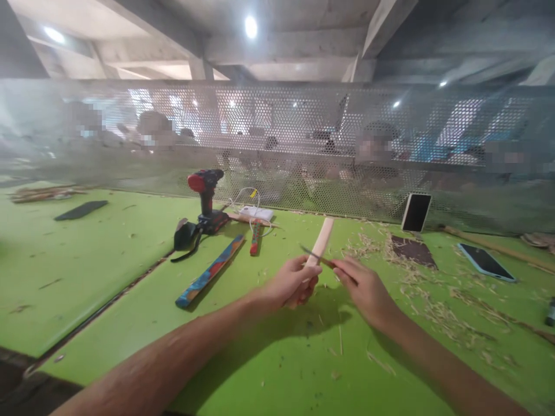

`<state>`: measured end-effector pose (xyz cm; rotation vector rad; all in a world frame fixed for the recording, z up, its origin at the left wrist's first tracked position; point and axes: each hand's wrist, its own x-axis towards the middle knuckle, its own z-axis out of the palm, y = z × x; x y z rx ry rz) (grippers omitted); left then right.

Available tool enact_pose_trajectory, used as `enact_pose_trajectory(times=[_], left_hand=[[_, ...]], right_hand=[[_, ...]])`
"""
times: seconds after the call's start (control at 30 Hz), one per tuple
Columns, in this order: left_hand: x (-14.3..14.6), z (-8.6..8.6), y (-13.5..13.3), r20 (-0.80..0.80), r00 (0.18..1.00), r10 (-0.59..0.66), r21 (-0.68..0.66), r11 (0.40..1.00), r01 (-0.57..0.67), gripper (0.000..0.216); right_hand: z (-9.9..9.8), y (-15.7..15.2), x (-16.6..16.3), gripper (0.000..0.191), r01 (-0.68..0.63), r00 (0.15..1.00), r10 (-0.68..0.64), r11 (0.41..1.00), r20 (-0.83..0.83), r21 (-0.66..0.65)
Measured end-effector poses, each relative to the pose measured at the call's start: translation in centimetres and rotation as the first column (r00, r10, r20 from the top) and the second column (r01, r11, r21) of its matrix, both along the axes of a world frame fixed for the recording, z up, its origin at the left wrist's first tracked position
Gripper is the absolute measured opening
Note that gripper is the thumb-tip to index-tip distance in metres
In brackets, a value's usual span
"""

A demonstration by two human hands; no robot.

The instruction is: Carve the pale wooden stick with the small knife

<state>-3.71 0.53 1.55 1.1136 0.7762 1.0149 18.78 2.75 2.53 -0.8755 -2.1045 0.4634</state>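
My left hand [291,283] is closed around the near end of a pale flat wooden stick [323,238] that points away over the green table [130,300]. My right hand [364,288] is closed on a small knife [315,256]; its dark blade lies across the stick just above my left fingers. Both hands are held close together above the table's middle.
A red cordless drill [207,199], a colourful painted stick [210,271], a short painted piece [255,237] and a white power bank with cable [256,212] lie at the left back. Wood shavings [437,300], a dark sheet [411,251] and two phones [485,261] lie right. A perforated metal screen [303,133] bounds the back.
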Motion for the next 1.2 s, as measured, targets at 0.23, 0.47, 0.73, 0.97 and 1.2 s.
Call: enact_pose_trajectory(times=[0.23,0.47,0.73,0.97,1.2], left_hand=[[0.6,-0.9,-0.4,-0.215,0.969,0.124,0.076,0.991,-0.11,0.049],[1.2,0.1,-1.3,-0.327,0.872,0.364,0.232,0.925,-0.299,0.032],[1.3,0.7,-1.5,-0.368,0.839,0.401,0.263,0.91,-0.32,0.032],[1.3,0.7,-1.6,-0.41,0.83,0.377,0.293,0.917,-0.272,0.031],[1.3,0.7,-1.6,-0.434,0.819,0.374,0.283,0.92,-0.271,0.031]], right_hand=[[-1.2,-1.0,0.0,0.035,-0.009,0.986,-0.034,0.967,0.164,0.256],[-1.3,-1.6,0.0,0.036,0.042,0.964,-0.125,0.942,0.233,0.334],[-0.4,-2.8,-0.3,0.038,0.075,0.902,-0.297,0.823,0.314,0.564],[0.0,-3.0,-0.6,0.039,0.042,0.87,-0.352,0.751,0.346,0.659],[-0.3,-3.6,-0.9,0.035,0.071,0.848,-0.406,0.725,0.341,0.685]])
